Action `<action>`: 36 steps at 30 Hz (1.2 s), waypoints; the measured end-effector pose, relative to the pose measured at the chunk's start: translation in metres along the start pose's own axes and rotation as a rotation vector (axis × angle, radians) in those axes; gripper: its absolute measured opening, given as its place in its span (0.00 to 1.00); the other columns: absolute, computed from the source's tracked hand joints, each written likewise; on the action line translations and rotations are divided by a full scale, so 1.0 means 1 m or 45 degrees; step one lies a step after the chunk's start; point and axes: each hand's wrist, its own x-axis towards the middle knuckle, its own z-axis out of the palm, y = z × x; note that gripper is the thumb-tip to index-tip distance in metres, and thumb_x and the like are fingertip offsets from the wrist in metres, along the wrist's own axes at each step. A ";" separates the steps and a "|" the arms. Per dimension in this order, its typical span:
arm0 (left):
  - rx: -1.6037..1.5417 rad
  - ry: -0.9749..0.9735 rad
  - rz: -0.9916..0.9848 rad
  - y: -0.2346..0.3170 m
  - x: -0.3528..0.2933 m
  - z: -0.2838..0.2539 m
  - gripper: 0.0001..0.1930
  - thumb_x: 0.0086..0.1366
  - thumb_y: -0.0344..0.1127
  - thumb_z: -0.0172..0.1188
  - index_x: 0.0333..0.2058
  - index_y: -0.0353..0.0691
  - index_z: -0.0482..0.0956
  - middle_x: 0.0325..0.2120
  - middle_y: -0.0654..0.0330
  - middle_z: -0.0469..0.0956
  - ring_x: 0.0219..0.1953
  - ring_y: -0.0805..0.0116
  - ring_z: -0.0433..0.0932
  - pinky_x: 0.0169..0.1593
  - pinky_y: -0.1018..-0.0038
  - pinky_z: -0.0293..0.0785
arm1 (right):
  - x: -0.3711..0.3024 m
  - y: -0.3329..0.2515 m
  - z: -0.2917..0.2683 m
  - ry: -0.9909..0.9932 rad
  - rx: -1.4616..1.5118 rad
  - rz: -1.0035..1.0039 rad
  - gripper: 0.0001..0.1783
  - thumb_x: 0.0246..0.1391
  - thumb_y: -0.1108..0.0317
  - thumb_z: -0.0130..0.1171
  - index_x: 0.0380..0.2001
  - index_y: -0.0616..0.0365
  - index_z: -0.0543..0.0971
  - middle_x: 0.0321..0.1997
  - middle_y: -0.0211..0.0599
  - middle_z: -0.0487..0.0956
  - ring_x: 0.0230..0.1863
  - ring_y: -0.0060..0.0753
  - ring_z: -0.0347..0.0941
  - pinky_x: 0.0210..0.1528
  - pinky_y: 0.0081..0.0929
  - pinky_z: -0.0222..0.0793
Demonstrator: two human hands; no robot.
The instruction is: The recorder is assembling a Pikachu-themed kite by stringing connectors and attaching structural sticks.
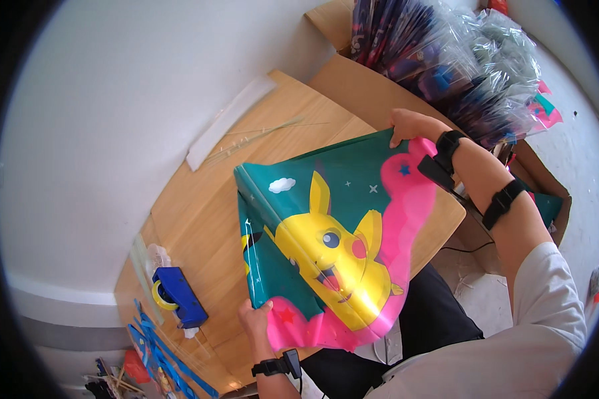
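A glossy printed plastic sheet (pixel 293 266), green with a yellow cartoon character and a wavy pink border, lies across the wooden table (pixel 193 233) in front of me. Its left side is folded over, and creases run through the middle. At the near left, my left hand (pixel 254 322) pinches the sheet at the start of the pink border. My right hand (pixel 412 126) grips its far right corner, thumb beneath and fingers partly out of sight. Both wrists wear black straps with small devices.
A blue tape dispenser (pixel 183 296) stands at the table's left, with blue ribbons (pixel 173 352) nearer me. Thin clear rods (pixel 256 141) and a white strip (pixel 226 120) lie at the far side. Beyond the table, a cardboard box (pixel 373 90) holds plastic-wrapped bundles (pixel 439 53).
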 end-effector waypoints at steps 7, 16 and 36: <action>-0.039 -0.028 0.107 0.016 0.007 -0.029 0.07 0.43 0.21 0.67 0.24 0.34 0.79 0.20 0.64 0.76 0.21 0.75 0.72 0.28 0.74 0.69 | -0.072 -0.058 -0.032 0.112 0.225 -0.284 0.15 0.33 0.70 0.66 0.30 0.65 0.80 0.21 0.41 0.78 0.25 0.32 0.73 0.32 0.32 0.69; 0.415 0.158 0.400 0.106 0.019 -0.100 0.11 0.40 0.26 0.69 0.24 0.31 0.78 0.21 0.48 0.77 0.23 0.59 0.76 0.31 0.67 0.70 | -0.173 -0.046 -0.059 0.180 0.873 -0.303 0.10 0.35 0.75 0.64 0.27 0.69 0.80 0.20 0.29 0.77 0.22 0.16 0.70 0.26 0.23 0.67; 0.730 0.724 1.508 0.267 0.109 -0.043 0.06 0.50 0.21 0.55 0.27 0.34 0.69 0.26 0.49 0.72 0.33 0.46 0.73 0.34 0.56 0.69 | -0.289 -0.187 0.267 -0.428 1.831 -0.505 0.17 0.49 0.69 0.66 0.42 0.61 0.76 0.32 0.25 0.77 0.33 0.16 0.69 0.35 0.20 0.70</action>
